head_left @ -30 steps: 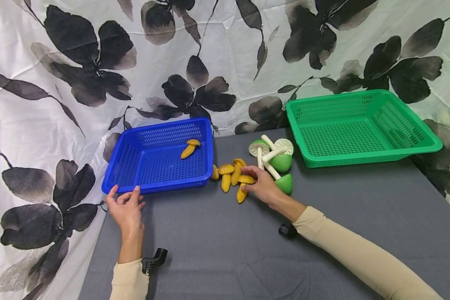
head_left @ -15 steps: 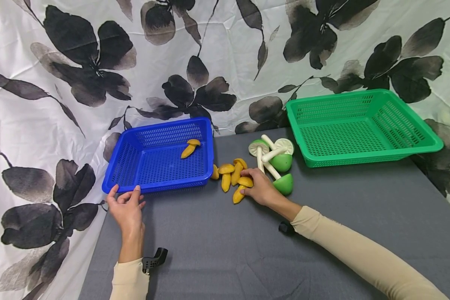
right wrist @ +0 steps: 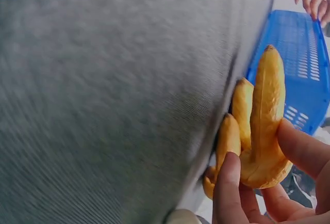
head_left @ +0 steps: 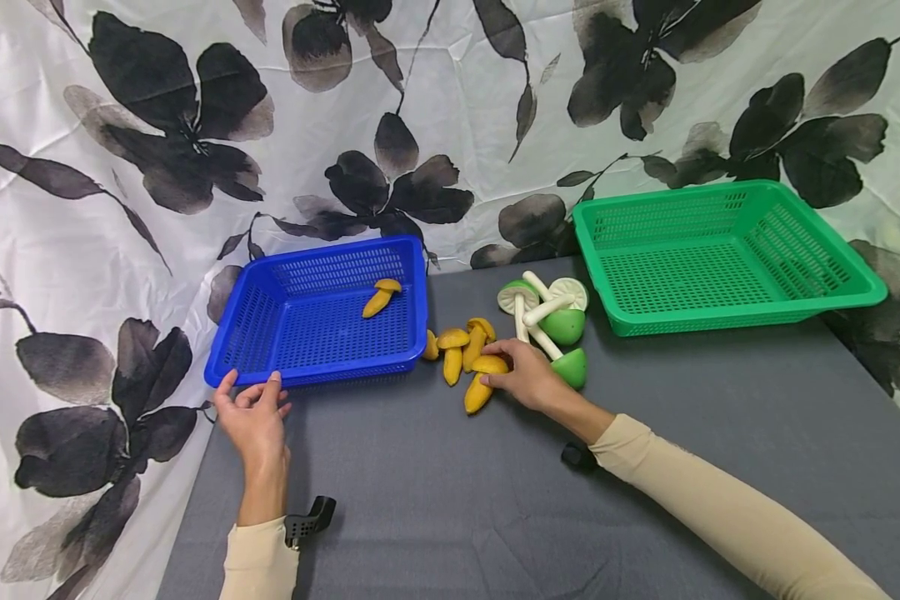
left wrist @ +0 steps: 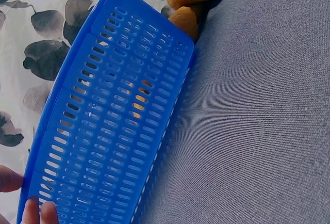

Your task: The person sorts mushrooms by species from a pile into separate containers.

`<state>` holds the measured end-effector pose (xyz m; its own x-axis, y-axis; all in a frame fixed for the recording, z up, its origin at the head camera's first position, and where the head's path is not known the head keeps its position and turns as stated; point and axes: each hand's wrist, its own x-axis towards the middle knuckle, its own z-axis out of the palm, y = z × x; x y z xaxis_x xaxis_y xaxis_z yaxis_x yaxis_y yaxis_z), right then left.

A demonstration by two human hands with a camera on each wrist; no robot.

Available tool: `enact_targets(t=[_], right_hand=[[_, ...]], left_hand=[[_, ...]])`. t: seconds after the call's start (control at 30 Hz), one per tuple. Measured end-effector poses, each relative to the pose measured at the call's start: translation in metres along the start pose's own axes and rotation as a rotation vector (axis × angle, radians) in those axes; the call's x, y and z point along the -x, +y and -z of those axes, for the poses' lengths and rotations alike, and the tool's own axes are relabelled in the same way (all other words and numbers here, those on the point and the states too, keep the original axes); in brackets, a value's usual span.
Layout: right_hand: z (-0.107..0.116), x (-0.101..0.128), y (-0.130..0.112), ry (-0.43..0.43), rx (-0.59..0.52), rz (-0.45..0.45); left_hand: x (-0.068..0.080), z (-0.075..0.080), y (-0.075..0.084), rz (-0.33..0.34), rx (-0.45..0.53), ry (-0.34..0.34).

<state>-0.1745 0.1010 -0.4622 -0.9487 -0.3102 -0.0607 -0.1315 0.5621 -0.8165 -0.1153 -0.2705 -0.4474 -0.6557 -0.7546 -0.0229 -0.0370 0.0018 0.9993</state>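
The right hand (head_left: 528, 377) pinches a yellow toy mushroom (head_left: 482, 382) at its cap, thumb and fingers curled round it; the stem points toward the near edge of the grey desk (head_left: 435, 500). In the right wrist view the same mushroom (right wrist: 265, 126) shows clearly, but the desk around it is blurred and I cannot tell whether the stem tip touches the cloth or sits just above it. Just beside it lies a small heap of other yellow mushrooms (head_left: 457, 343), one half hidden behind the corner of the blue basket (head_left: 315, 379). One more yellow mushroom (head_left: 379, 297) lies inside that basket, toward its far right part.

The left hand (head_left: 253, 417) rests on the near left rim of the blue basket, fingers fairly straight with their tips on the edge, nothing gripped. The left wrist view cuts the hand off at the corner, showing only fingertips (left wrist: 36, 211) against the basket wall.

Behind the right hand lie green and white toy mushrooms (head_left: 555, 321), crossed over one another; the hand covers part of the nearest one. A green basket (head_left: 720, 312) stands well apart on the far right of the desk. A white curtain with black leaves (head_left: 195, 125) hangs behind and to the left, and a small black object (head_left: 577, 455) under the right forearm is too hidden to make out
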Motion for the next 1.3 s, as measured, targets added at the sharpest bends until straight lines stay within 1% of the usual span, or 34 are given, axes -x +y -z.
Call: enact_targets(t=[0.13,0.2,0.4,0.47,0.53,0.63,0.87,1.07,1.13,1.2,1.3], right_hand=[[0.009,0.0,-0.005,-0.01,-0.082,0.001],[0.014,0.0,-0.008,-0.021,-0.146,-0.002],[0.027,-0.004,-0.016,-0.077,-0.433,-0.022],[0.029,-0.006,-0.018,-0.089,-0.503,-0.031],[0.031,-0.008,-0.021,-0.093,-0.55,-0.044],[0.033,-0.011,-0.023,-0.09,-0.582,-0.055],[0.038,-0.021,-0.03,-0.061,-0.583,-0.071],[0.04,-0.03,-0.041,-0.047,-0.598,-0.053],[0.041,-0.033,-0.045,-0.043,-0.596,-0.059],[0.041,-0.037,-0.049,-0.035,-0.592,-0.069],[0.042,-0.044,-0.054,-0.039,-0.626,-0.077]], left_hand=[[0.0,0.0,0.0,-0.001,-0.007,0.001],[0.0,0.001,0.0,-0.002,-0.004,-0.001],[-0.001,0.0,0.0,-0.008,0.033,-0.017],[-0.001,0.0,0.0,-0.008,0.041,-0.025],[-0.001,0.001,0.0,-0.007,0.046,-0.031],[-0.001,0.001,-0.001,-0.005,0.053,-0.036],[-0.001,0.001,0.0,-0.002,0.068,-0.033],[0.0,0.0,-0.001,-0.01,0.013,-0.013],[0.0,-0.001,-0.001,-0.014,0.003,-0.007],[0.0,-0.002,-0.001,-0.016,0.011,-0.003],[-0.001,-0.002,-0.001,-0.022,0.033,-0.002]])
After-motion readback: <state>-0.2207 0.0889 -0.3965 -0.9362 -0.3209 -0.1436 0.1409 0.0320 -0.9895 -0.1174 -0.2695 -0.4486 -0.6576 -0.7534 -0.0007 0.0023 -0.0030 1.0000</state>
